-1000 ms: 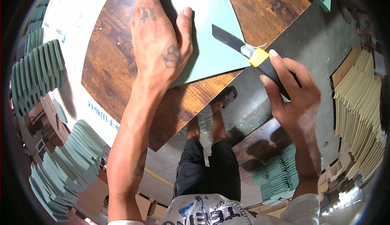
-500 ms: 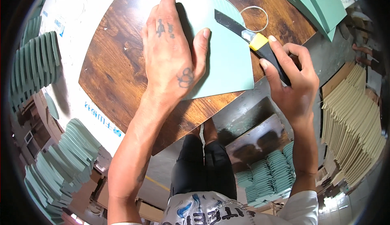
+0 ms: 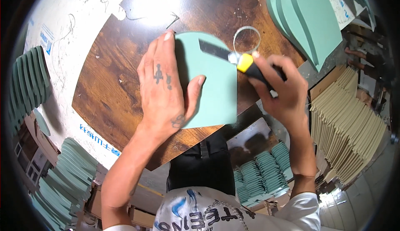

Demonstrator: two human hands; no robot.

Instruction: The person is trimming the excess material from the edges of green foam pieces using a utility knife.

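A pale green panel (image 3: 212, 93) with a rounded far edge lies flat on a brown wood-patterned board (image 3: 104, 89). My left hand (image 3: 164, 81) rests palm down on the panel's left part, fingers stretched out and thumb apart. In my right hand (image 3: 285, 91) is a black and yellow utility knife (image 3: 246, 63), its long dark blade pointing left over the panel's upper right. Whether the blade touches the panel cannot be told. Beside the blade's base, at the panel's right edge, curls a thin pale strip (image 3: 246, 28).
Several green panels (image 3: 308, 14) overlap at the far right. Stacked green pieces stand at the left (image 3: 31, 81), lower left (image 3: 68, 181) and below the table (image 3: 262, 174). Beige sheets (image 3: 346, 122) are stacked at the right. Thin dark offcuts (image 3: 152, 18) lie on the far side.
My view has shifted, so the board and panel sit lower in it. The right hand and knife have moved slightly up along the panel's edge. The strip's loop now looks rounder.
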